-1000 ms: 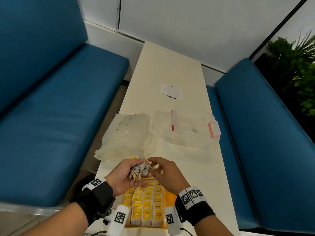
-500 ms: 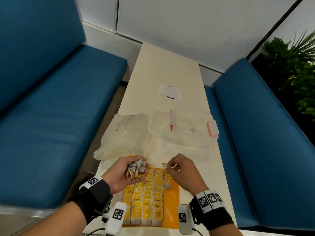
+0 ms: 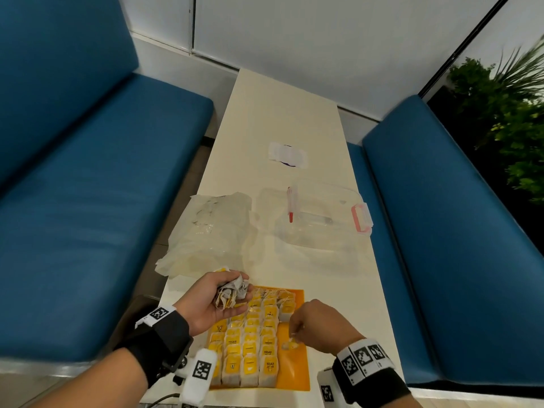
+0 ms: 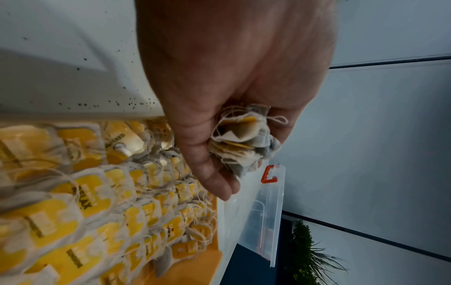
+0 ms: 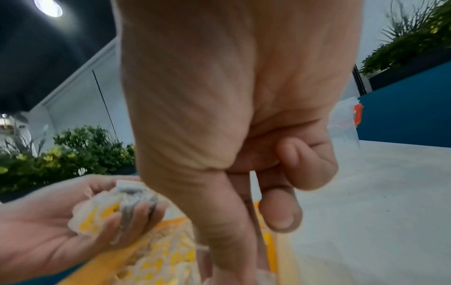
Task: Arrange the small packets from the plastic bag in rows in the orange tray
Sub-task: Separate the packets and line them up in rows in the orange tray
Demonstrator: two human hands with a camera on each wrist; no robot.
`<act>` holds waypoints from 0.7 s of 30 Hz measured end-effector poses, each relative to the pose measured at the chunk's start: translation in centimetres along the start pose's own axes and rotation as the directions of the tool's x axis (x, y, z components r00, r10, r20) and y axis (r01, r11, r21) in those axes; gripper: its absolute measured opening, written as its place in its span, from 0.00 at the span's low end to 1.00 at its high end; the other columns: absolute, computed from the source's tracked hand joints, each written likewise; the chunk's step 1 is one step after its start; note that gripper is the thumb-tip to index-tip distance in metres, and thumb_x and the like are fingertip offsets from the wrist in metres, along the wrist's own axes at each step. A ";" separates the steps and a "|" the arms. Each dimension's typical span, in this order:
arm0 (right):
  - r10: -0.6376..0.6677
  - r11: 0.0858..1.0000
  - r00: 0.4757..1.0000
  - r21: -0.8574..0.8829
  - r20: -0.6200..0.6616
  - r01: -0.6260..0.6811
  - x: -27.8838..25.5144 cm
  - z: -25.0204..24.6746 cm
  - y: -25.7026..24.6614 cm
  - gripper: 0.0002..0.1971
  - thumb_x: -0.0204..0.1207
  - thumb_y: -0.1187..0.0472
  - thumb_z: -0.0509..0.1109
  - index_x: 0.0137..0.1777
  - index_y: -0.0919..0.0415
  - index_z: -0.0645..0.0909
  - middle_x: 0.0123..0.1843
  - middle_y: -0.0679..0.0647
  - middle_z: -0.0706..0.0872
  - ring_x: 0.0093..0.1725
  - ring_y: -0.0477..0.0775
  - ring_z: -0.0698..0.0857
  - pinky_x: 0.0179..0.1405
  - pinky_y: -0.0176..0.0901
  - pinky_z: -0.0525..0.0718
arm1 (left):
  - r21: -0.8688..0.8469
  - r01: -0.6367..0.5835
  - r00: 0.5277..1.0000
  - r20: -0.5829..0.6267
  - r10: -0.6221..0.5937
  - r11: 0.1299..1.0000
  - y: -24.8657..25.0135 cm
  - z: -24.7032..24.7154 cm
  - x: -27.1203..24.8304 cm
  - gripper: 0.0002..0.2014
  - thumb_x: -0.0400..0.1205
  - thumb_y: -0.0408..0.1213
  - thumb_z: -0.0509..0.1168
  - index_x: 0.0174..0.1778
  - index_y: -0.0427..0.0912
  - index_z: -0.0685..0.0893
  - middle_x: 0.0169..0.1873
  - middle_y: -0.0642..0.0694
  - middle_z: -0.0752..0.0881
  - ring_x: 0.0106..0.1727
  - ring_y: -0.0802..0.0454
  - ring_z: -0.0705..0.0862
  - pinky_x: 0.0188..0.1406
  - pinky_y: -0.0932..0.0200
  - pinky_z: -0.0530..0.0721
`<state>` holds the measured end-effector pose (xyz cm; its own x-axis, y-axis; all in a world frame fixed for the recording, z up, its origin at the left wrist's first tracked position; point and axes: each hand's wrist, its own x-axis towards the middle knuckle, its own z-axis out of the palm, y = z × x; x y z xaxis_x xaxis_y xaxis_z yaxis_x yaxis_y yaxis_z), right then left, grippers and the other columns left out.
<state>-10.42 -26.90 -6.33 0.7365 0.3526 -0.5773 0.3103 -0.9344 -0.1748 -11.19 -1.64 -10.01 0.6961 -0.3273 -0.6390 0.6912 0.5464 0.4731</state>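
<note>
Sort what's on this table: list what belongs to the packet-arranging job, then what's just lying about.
Job:
orange tray
rows of packets
bunch of packets in left hand
single packet in right hand
plastic bag

Lying about:
clear container
white patch

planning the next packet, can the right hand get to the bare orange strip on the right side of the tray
Probably yes: the right hand hangs right over the tray's bare strip, pinching one packet, and nothing lies between them.

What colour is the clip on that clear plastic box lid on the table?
Red-orange. The clip shows best in the head view, at the right edge of the clear box lid.
</note>
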 end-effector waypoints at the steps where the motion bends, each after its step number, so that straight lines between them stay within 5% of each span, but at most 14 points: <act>1: 0.007 1.000 1.000 -0.025 0.016 -0.006 0.4 0.1 0.1 0.10 0.75 0.61 0.73 0.53 0.52 0.92 0.54 0.50 0.92 0.56 0.51 0.87 0.52 0.42 0.84 | 0.005 0.003 1.000 -0.003 -0.003 1.000 -0.1 0.0 0.1 0.12 0.88 0.38 0.61 0.58 0.37 0.86 0.52 0.33 0.90 0.48 0.40 0.90 0.48 0.46 0.90; 10: 0.068 0.980 0.982 -0.171 -0.174 -0.098 3.2 2.4 0.9 0.13 0.78 0.59 0.63 0.55 0.50 0.87 0.59 0.51 0.86 0.54 0.59 0.87 0.46 0.46 0.81 | -0.008 0.008 1.000 -0.004 -0.008 1.000 0.1 0.1 0.0 0.11 0.88 0.38 0.60 0.57 0.37 0.85 0.51 0.33 0.89 0.47 0.40 0.89 0.44 0.47 0.91; 14: 0.049 0.980 0.973 -0.178 -0.226 -0.091 3.5 2.9 0.9 0.12 0.82 0.56 0.61 0.55 0.51 0.87 0.59 0.49 0.80 0.51 0.59 0.87 0.39 0.44 0.73 | -0.001 0.008 1.000 -0.012 -0.008 1.000 0.0 0.1 0.1 0.11 0.89 0.38 0.60 0.58 0.37 0.85 0.51 0.33 0.89 0.48 0.40 0.89 0.46 0.47 0.90; 21: 0.082 0.981 0.956 -0.145 -0.281 -0.126 3.8 2.9 0.9 0.11 0.83 0.54 0.61 0.53 0.54 0.85 0.57 0.49 0.78 0.46 0.58 0.87 0.36 0.44 0.74 | 0.012 0.003 1.000 -0.018 -0.003 1.000 -0.2 -0.2 0.5 0.12 0.88 0.39 0.61 0.59 0.36 0.86 0.52 0.33 0.90 0.51 0.39 0.90 0.56 0.42 0.89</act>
<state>-9.10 -26.57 -11.04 0.8986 0.2750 -0.3419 0.2986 -0.9542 0.0171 -11.07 -1.78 -10.54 0.6906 -0.3153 -0.6509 0.6955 0.5363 0.4782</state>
